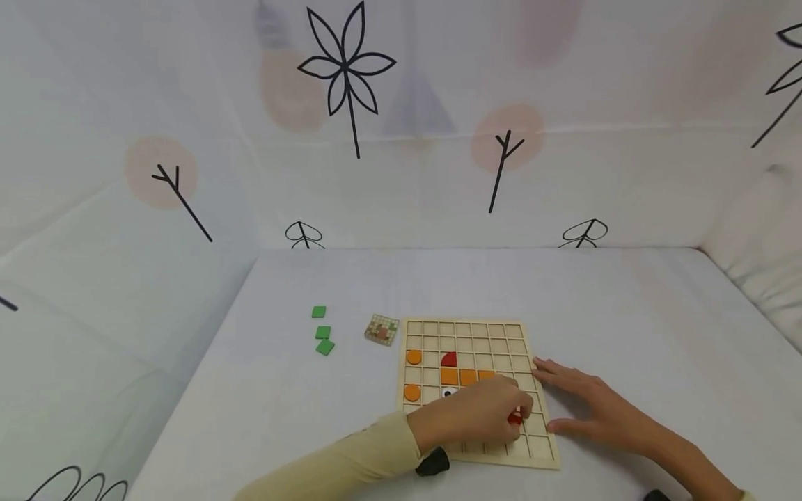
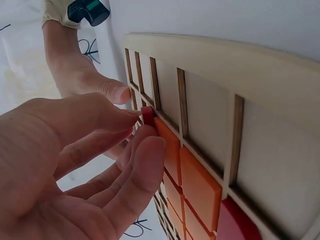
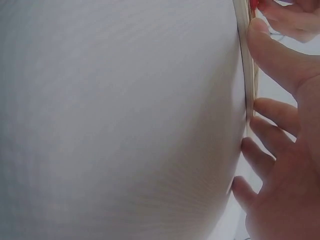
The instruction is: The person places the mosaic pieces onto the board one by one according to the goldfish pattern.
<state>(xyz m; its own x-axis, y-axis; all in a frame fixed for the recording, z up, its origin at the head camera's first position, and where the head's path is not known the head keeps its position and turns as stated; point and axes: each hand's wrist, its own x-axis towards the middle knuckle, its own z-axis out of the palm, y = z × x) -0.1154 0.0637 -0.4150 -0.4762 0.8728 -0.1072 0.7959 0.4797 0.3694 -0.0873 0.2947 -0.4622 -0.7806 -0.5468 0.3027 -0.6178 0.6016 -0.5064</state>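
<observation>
A wooden grid board (image 1: 542, 456) lies on the white cloth. My left hand (image 1: 473, 412) reaches over it and pinches a small red tile (image 2: 147, 116) at one of its cells, beside orange square tiles (image 2: 200, 180). The hand hides part of the board in the head view. My right hand (image 1: 604, 407) rests at the board's right edge, its fingers spread and its thumb touching the frame. On the board are orange round tiles (image 1: 413, 357), a red quarter-circle tile (image 1: 449, 360) and a black-and-white eye tile (image 1: 447, 392), partly covered by the left hand.
Three green square tiles (image 1: 322, 332) lie on the cloth to the left. Between them and the board is a small pattern card (image 1: 381, 330). A patterned cloth wall (image 1: 426, 195) rises behind the table.
</observation>
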